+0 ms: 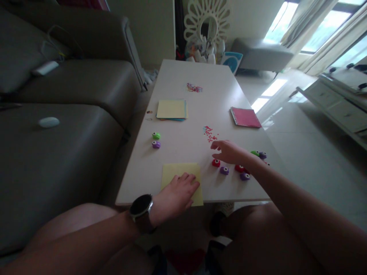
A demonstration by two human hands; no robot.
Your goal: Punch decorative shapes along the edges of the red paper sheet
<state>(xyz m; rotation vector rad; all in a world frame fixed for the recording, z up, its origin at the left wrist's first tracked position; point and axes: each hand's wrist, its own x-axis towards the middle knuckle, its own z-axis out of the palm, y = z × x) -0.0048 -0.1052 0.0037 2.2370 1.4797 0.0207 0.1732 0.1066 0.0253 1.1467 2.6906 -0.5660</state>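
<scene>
A yellow paper sheet [172, 172] lies at the near edge of the white table, and my left hand [179, 191] rests on it with fingers spread. My right hand [225, 151] is over the table just below a scatter of small red pieces [210, 133]; its thumb and fingers are apart, with nothing visible between them. Close below it sit a red eyed piece [216, 163] and a purple eyed piece [224, 170]. More red, purple and green eyed pieces [245, 176] lie beside my right forearm, which partly hides the group.
On the table [172, 76] are a stack of coloured paper [171, 109], a pink spiral notebook [246, 117], a far pile of tiny coloured pieces [194, 88], and green [156, 135] and purple [156, 144] eyed pieces at left. A grey sofa [71, 84] stands left.
</scene>
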